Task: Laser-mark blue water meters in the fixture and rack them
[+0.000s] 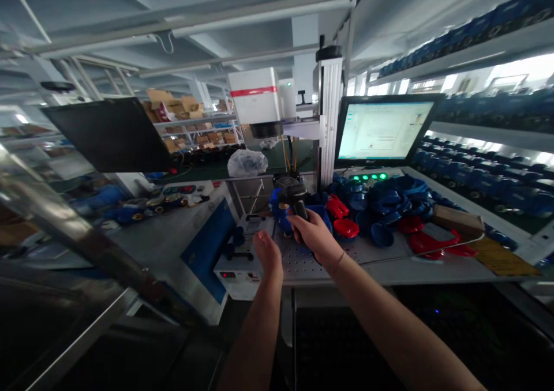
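Note:
My right hand (315, 236) is wrapped round the grip of a black handheld scanner (295, 198), held over the perforated metal work plate (298, 261). The scanner's head points left, at a blue part (280, 213) that sits on the plate under the white marking head (254, 100). My left hand (267, 254) hovers over the plate's near left edge, seen edge-on with fingers together; nothing shows in it.
A heap of blue and red parts (385, 206) lies right of the scanner, with a cardboard box (459, 221). A lit monitor (385, 130) stands behind, a dark monitor (110, 134) at left. Shelves of blue parts (489, 172) line the right side.

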Demonstrator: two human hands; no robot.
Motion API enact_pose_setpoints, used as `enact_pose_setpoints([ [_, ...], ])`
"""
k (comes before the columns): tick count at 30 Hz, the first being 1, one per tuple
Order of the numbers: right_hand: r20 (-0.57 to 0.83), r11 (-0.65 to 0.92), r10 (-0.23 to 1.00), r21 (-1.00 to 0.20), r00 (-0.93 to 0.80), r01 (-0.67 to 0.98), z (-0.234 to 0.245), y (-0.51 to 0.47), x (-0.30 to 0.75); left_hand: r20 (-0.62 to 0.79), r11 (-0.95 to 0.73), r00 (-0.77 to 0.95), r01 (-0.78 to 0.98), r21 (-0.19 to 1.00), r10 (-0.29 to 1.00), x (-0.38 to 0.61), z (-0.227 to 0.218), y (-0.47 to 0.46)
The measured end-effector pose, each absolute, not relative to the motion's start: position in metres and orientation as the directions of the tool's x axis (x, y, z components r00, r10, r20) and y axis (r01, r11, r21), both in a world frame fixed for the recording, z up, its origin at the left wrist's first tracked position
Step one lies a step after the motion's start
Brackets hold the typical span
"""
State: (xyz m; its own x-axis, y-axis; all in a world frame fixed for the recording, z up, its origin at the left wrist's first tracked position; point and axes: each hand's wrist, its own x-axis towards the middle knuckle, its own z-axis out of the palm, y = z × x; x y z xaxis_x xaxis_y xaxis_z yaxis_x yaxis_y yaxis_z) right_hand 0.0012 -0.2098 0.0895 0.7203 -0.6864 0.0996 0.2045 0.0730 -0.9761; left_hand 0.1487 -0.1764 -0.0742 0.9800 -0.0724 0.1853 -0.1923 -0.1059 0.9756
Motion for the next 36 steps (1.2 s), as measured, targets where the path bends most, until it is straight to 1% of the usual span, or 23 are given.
enact_pose_setpoints([
  [9, 0.106, 0.04, -0.739, -0.979, 0.666, 0.201, 0.079, -0.215, 0.008, 0.156, -0.1, 0.985, -0.162, 0.982, -0.067, 0.154, -0.077, -0.18],
  [24, 0.088, 0.031, -0.727, -0.987, 0.681, 0.16, 0.076, -0.216, 0.009, 0.174, -0.104, 0.983, -0.18, 0.978, -0.065, 0.16, -0.086, -0.182],
  [31, 0.079, 0.044, -0.731, -0.986, 0.678, 0.162, 0.078, -0.216, 0.009, 0.155, -0.09, 0.987, -0.159, 0.983, -0.048, 0.161, -0.09, -0.183],
  [36, 0.08, 0.042, -0.724, -0.986, 0.685, 0.16, 0.079, -0.218, 0.01, 0.186, -0.085, 0.982, -0.189, 0.978, -0.045, 0.166, -0.097, -0.185],
])
